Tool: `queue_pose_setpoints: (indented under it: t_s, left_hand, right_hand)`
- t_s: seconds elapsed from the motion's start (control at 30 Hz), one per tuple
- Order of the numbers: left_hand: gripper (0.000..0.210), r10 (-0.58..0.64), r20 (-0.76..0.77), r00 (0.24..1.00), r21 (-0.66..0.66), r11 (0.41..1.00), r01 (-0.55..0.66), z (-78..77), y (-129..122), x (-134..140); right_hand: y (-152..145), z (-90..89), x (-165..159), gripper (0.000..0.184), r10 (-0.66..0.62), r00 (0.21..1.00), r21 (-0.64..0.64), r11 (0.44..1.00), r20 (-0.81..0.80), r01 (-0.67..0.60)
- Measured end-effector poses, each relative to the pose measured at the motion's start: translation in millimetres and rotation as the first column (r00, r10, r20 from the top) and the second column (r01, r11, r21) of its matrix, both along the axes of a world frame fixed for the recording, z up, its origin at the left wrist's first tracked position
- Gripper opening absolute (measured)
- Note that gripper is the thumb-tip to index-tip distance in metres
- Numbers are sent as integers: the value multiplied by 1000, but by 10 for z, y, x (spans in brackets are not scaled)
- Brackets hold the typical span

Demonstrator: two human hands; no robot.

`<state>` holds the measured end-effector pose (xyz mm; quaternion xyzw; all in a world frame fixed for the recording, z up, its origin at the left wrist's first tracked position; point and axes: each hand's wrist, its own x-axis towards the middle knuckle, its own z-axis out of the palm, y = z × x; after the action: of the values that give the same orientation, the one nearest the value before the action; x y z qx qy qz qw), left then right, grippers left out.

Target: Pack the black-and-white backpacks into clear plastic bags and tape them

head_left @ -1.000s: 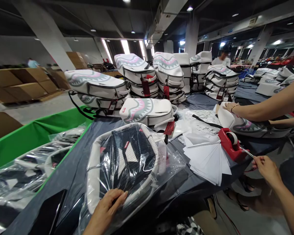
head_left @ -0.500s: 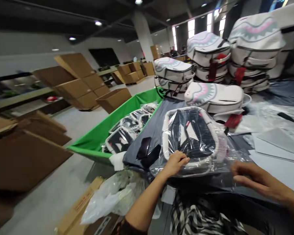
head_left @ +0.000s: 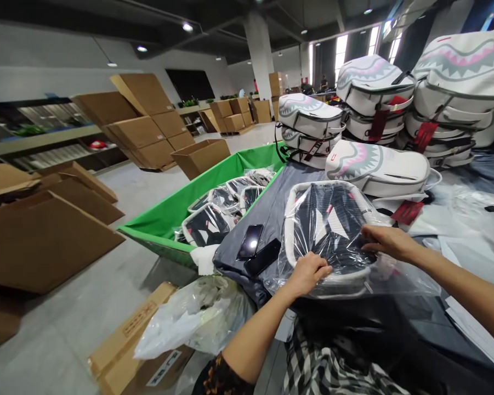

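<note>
A backpack (head_left: pixel 300 219) lies back side up on the table in a clear plastic bag (head_left: pixel 380 277), its dark padded back and white rim showing through. My left hand (head_left: pixel 311 272) rests on the near edge of the wrapped backpack, its fingers curled on the plastic. At the right side my right hand (head_left: pixel 389 242) has its fingers bent together on the plastic. The bag's loose end spreads to the right, under my right forearm.
White backpacks (head_left: pixel 374 170) with shark-mouth prints are stacked behind. Two phones (head_left: pixel 250 241) lie left of the bag. A green bin (head_left: pixel 156 227) holds several wrapped backpacks. Cardboard boxes (head_left: pixel 135 137) stand on the floor; a plastic sack (head_left: pixel 205 318) is below the table's corner.
My right hand has moved left and up from beside the bag onto the wrapped backpack's right side. My left hand stays at its near edge. The view has shifted slightly left.
</note>
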<state>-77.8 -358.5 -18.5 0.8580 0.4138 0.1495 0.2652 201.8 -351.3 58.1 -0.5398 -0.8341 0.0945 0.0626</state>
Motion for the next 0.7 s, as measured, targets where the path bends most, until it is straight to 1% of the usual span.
queue_pose_setpoints:
  t_s: [0.03, 0.07, 0.13, 0.2, 0.23, 0.3, 0.37, 0.4, 0.43, 0.5, 0.53, 0.57, 0.63, 0.67, 0.7]
  left_hand:
    - [33, -1, -3, 1000, 7, 1000, 1, 1, 0, 5]
    - [33, -3, -9, 1000, 14, 1000, 3, 5, -1, 14]
    - [34, -9, -29, 1000, 28, 1000, 10, 23, -13, 31]
    - [34, -21, -57, 998, 61, 998, 24, 56, -48, 24]
    - [31, -33, -74, 997, 104, 994, 41, 76, -75, 0]
    - [24, -61, -116, 991, 249, 964, 88, 112, -139, -101]
    - [34, -47, -151, 987, 402, 910, 105, 130, -193, -268]
    - [35, -18, -160, 987, 448, 889, 89, 129, -206, -362]
    - [29, 19, -159, 987, 469, 881, 59, 119, -208, -454]
    - [12, 89, -141, 986, 451, 892, -16, 82, -178, -597]
    - [11, 111, -131, 985, 424, 905, -46, 58, -151, -638]
    - [12, 129, -123, 984, 395, 916, -71, 34, -121, -657]
    - [12, 148, -113, 982, 350, 931, -101, -1, -67, -641]
    - [11, 154, -114, 981, 343, 933, -107, -11, -46, -620]
    - [11, 159, -117, 980, 345, 932, -110, -15, -31, -599]
  right_hand:
    - [-69, 14, 12, 19, -31, 999, 19, 999, -40, 32]
    - [-144, 15, -7, 19, -30, 997, 19, 999, -75, 32]
    - [-284, -26, -121, 19, 11, 996, -43, 999, -86, -15]
    - [-365, -105, -270, 25, 13, 999, -120, 993, -37, -17]
    - [-375, -146, -329, 29, -6, 1000, -144, 990, -3, 6]
    - [-345, -213, -389, 37, -39, 999, -169, 985, 36, 45]
    - [-277, -254, -378, 38, -29, 999, -202, 979, 43, 37]
    - [-240, -270, -361, 39, -22, 999, -217, 976, 42, 31]
    - [-207, -285, -344, 39, -16, 999, -223, 975, 35, 23]
    - [-166, -317, -329, 38, -17, 1000, -216, 976, 12, 19]
    - [-166, -334, -330, 37, -31, 999, -207, 978, -8, 29]
    - [-185, -350, -332, 36, -51, 998, -188, 981, -46, 42]
    - [-297, -377, -306, 33, -61, 975, -131, 991, -213, 33]
    - [-394, -389, -261, 32, -50, 943, -96, 995, -329, 19]
    - [-515, -405, -184, 33, -44, 894, -54, 998, -447, 22]
